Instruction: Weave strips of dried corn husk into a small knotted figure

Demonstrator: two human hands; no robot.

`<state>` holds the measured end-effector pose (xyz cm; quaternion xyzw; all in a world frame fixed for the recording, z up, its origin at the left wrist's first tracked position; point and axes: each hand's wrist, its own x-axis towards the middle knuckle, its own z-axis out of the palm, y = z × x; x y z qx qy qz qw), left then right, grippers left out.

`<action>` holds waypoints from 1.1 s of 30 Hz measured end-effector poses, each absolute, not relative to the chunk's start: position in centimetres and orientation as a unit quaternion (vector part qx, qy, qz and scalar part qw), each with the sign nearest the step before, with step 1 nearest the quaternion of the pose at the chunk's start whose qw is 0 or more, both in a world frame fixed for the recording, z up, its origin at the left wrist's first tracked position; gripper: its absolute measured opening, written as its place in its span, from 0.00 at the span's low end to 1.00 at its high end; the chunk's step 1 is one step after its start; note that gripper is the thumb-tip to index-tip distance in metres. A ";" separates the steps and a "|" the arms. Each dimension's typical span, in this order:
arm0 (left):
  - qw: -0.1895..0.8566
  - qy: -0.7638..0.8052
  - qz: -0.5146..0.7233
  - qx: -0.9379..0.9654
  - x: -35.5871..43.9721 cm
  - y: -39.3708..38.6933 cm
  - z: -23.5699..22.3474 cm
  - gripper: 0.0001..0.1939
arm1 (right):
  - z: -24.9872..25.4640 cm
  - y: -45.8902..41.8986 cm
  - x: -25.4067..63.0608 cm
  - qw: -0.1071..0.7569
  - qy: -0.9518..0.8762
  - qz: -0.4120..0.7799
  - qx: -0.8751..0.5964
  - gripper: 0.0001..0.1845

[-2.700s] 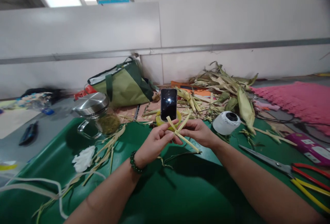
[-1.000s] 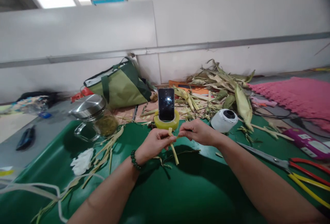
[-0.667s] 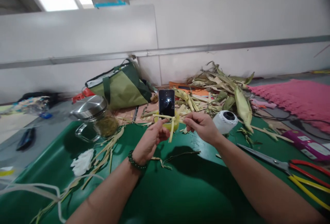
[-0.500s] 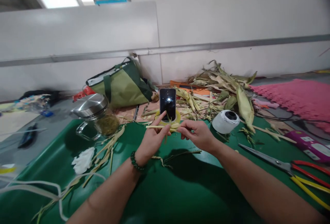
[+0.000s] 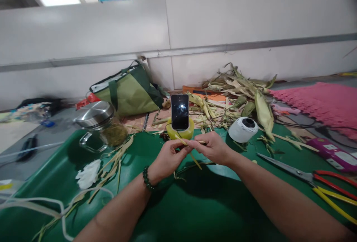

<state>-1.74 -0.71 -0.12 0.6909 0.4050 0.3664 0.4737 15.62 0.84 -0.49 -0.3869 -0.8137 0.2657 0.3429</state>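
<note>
My left hand (image 5: pixel 169 158) and my right hand (image 5: pixel 212 147) meet in the middle of the head view, thumbs side by side. Both pinch pale corn husk strips (image 5: pixel 196 161); one end sticks up past the left thumb and another slants down below the fingers. Where the strips cross is hidden by my fingertips. Just behind the hands, a phone (image 5: pixel 180 112) stands upright in a yellow tape roll (image 5: pixel 185 133). Under them a thin dry stem (image 5: pixel 192 166) lies on the green mat (image 5: pixel 178 212).
Large scissors (image 5: pixel 295 171) and a white thread spool (image 5: pixel 243 129) lie to the right. A glass jug (image 5: pixel 97 125), crumpled tissue (image 5: pixel 88 174) and pale cord (image 5: pixel 63 208) are on the left. Behind are a green bag (image 5: pixel 131 93), a corn husk pile (image 5: pixel 240 82) and pink cloth (image 5: pixel 318 104).
The husk strips, crossed and spread earlier, were turned over between the fingers. My hands moved apart a little, then came together; my left fingers, stretched out shortly before, are now closed.
</note>
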 end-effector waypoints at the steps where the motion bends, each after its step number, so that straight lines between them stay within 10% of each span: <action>1: 0.472 0.398 0.363 0.697 -1.8 -0.7 0.0 0.16 | -0.4 0.7 15.6 0.348 -0.810 0.266 -0.391 0.30; 33: 0.568 0.410 0.312 0.643 -2.5 0.0 0.0 0.20 | -0.6 1.8 15.8 0.391 -0.717 0.427 -0.389 0.29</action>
